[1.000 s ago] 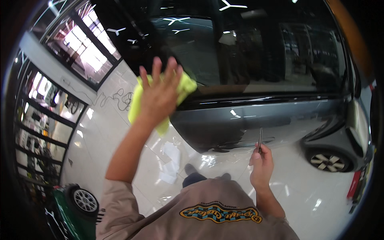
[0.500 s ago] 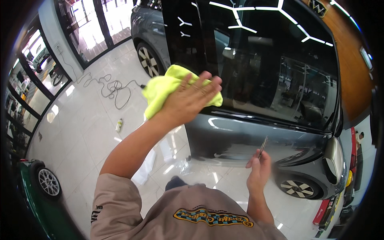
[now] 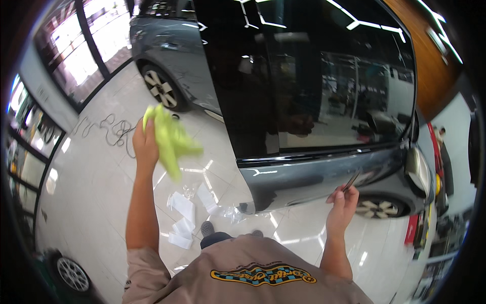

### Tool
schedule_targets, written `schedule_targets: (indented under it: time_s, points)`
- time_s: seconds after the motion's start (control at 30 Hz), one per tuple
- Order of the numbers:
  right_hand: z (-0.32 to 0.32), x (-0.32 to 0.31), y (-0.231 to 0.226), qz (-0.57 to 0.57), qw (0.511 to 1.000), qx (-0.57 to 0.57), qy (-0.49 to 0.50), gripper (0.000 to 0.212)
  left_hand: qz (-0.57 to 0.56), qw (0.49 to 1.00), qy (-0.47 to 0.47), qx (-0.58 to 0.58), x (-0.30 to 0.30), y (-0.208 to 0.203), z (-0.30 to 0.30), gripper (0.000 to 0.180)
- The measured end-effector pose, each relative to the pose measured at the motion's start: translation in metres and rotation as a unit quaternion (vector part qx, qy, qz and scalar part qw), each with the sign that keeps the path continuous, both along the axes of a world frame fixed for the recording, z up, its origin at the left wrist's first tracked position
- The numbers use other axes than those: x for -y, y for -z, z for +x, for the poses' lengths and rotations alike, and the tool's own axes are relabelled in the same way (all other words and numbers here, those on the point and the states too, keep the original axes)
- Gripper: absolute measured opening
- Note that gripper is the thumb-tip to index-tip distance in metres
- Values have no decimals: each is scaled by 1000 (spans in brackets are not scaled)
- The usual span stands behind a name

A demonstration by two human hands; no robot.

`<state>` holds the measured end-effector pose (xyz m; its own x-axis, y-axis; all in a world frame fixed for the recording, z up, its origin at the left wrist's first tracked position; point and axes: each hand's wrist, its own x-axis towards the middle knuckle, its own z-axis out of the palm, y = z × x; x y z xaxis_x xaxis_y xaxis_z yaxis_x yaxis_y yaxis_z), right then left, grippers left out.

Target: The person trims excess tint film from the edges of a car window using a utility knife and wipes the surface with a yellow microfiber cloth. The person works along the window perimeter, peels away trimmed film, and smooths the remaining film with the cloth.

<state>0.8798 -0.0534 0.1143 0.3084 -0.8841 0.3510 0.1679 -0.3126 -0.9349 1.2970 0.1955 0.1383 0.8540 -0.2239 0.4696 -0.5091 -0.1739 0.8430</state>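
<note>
My left hand (image 3: pixel 145 146) grips a yellow-green microfiber cloth (image 3: pixel 172 138), which hangs in the air to the left of the open car door (image 3: pixel 298 183). The cloth is blurred along its lower edge. In front of the door's grey lower panel, my right hand (image 3: pixel 342 206) pinches a slim, dark metallic tool (image 3: pixel 351 181) pointing up and to the right; its exact kind is too small to make out. Above that panel, the dark window glass (image 3: pixel 304 101) reflects ceiling lights and the room. Neither hand visibly touches the door.
White sheets (image 3: pixel 183 210) and clear film (image 3: pixel 234 215) lie on the tiled floor below the door edge. A dark cable (image 3: pixel 114 129) coils farther left. The car's rear wheel (image 3: pixel 161 88) stands behind the door, and a green vehicle's wheel (image 3: pixel 72 273) is at lower left.
My left hand has lifted the cloth off the window area and swung it left, away from the door. My right hand still holds the slim tool. The view has shifted.
</note>
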Motion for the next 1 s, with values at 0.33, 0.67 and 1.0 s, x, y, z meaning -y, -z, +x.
schedule_targets:
  time_s: [0.33,0.67,1.0]
  points:
    - [74,-72,-25,55,993,97,-33,22,73,950,275,131,12,8,-65,32]
    - [125,-131,-37,-26,916,0,-400,30,197,851,385,297,33,27,-105,69]
    - [268,-149,29,-13,927,-160,-339,33,256,881,395,-51,3,148,0,47]
